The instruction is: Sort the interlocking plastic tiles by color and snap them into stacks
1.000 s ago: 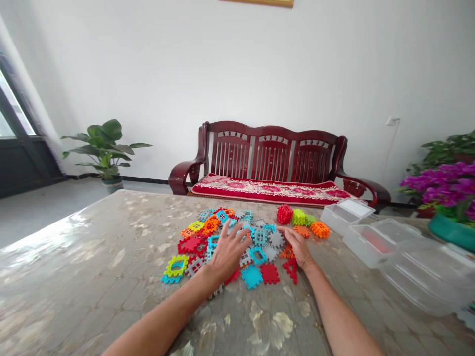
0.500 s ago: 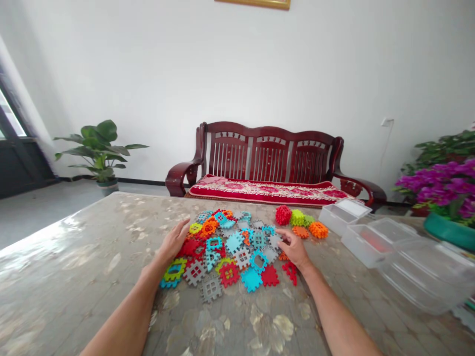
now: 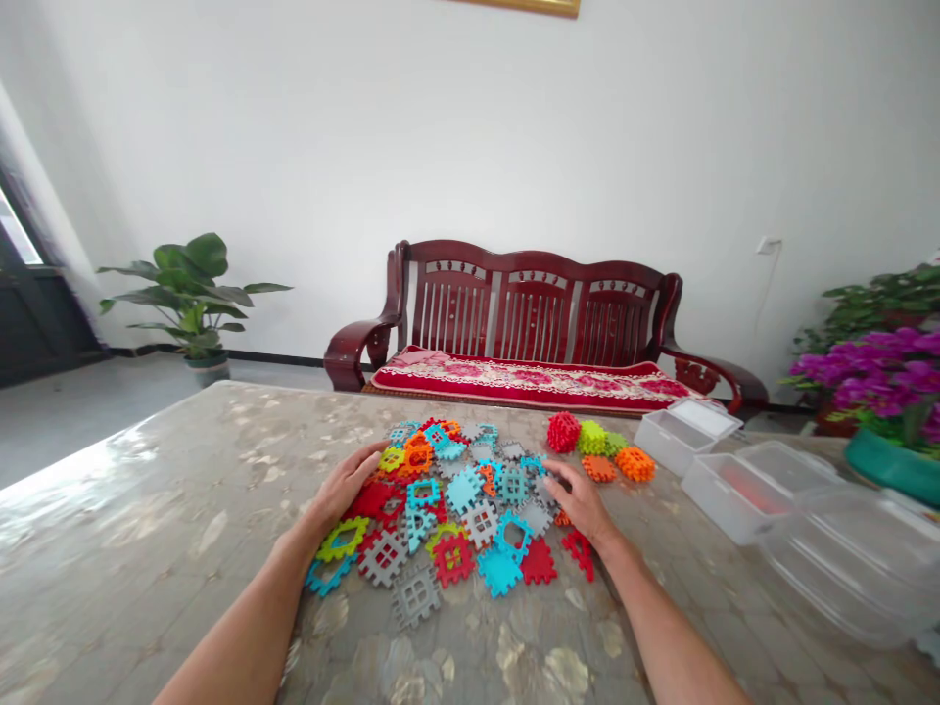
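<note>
A heap of interlocking plastic building pieces with toothed edges, in red, blue, grey, green and orange, lies spread on the table. My left hand (image 3: 351, 484) rests along the heap's left edge, fingers stretched out, beside a green piece (image 3: 343, 538) and red pieces (image 3: 373, 498). At the right edge, my right hand (image 3: 582, 497) has its fingers apart and slightly bent, touching or just above grey pieces (image 3: 537, 515). A red triangular piece (image 3: 579, 554) lies below its wrist. Nearest me are a grey window piece (image 3: 415, 594) and a solid blue piece (image 3: 500, 571).
Sorted stacks stand behind my right hand: red (image 3: 563, 432), green (image 3: 591, 438) and orange (image 3: 634, 464). Clear plastic boxes (image 3: 724, 494) and a flowerpot (image 3: 892, 464) are on the right of the patterned table (image 3: 183, 548). A wooden bench (image 3: 536, 304) stands beyond.
My left hand has shifted slightly inward against the heap. Pieces at the front left have slid a little apart and toward me. My right hand has stayed at the right edge.
</note>
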{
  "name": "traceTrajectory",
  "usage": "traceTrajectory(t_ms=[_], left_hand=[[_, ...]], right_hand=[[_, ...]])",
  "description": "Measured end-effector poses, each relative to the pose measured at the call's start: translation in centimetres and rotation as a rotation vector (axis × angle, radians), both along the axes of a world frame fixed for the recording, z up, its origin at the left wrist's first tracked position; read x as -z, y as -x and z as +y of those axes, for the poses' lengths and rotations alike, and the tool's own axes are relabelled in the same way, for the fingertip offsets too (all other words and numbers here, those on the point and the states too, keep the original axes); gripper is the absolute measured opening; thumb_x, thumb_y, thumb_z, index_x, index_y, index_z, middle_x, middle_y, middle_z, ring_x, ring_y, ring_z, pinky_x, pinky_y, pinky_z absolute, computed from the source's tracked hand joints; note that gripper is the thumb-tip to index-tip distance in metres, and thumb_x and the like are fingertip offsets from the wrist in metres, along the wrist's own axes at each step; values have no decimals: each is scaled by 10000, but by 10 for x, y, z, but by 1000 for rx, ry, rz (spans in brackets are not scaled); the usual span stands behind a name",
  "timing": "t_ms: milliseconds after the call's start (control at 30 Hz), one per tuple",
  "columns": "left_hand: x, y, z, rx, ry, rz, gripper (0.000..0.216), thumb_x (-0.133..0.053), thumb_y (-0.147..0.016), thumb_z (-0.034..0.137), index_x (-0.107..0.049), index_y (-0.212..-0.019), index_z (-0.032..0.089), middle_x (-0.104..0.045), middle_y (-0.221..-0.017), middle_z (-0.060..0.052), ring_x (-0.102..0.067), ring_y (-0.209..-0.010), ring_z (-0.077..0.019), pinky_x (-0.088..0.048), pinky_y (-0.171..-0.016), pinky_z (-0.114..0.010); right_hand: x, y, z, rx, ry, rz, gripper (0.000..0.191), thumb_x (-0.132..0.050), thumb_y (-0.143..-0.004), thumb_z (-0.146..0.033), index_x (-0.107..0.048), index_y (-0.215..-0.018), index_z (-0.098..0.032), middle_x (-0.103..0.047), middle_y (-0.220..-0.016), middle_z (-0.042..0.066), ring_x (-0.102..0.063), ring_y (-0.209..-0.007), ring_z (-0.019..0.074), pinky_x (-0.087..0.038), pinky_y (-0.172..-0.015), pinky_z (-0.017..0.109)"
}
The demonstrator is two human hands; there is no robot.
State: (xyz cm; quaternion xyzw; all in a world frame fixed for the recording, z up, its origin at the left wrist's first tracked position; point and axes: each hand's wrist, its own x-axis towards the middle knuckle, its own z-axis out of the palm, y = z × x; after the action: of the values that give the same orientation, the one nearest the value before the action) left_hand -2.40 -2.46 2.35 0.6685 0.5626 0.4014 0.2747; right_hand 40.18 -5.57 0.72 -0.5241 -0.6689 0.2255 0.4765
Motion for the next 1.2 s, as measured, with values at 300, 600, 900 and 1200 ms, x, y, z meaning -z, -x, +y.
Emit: traceTrajectory(t_ms=[300,600,900,1200], left_hand=[[0,-2,3,-37,6,-46,737,-494,-731,736,-692,-1169,177,-697,-1250,-77,-616,-1174,-300,-408,-1105,-436],[6,-2,7,-63,7,-25,660,-525,-728,657,-698,-1142,174,-728,-1182,-71,-659,-1087,-285,-458,-1051,-418],[14,0,13,-68,5,-84,630,-483,-776,591,-668,-1178,142,-707,-1221,-88,-628,-1144,-267,-425,-1081,-395],[-7,1,1,-14,144,-178,711,-584,-710,591,-619,-1258,140,-718,-1163,-82,-649,-1063,-265,-496,-963,-393]], right_hand=[[-1,11,-3,-37,56,171,544,-518,-847,-678,-726,-1096,-242,-679,-1236,98,-566,-1218,298,-402,-1087,476],[-3,16,-7,-109,34,149,536,-518,-852,-678,-725,-1100,-251,-657,-1274,89,-539,-1259,282,-361,-1127,468],[4,16,-4,-54,34,184,412,-637,-800,-551,-731,-1040,-230,-703,-1176,103,-608,-1153,302,-425,-1060,491],[4,14,-2,-18,15,135,362,-637,-783,-500,-742,-987,-220,-713,-1148,101,-624,-1124,286,-442,-1043,473]])
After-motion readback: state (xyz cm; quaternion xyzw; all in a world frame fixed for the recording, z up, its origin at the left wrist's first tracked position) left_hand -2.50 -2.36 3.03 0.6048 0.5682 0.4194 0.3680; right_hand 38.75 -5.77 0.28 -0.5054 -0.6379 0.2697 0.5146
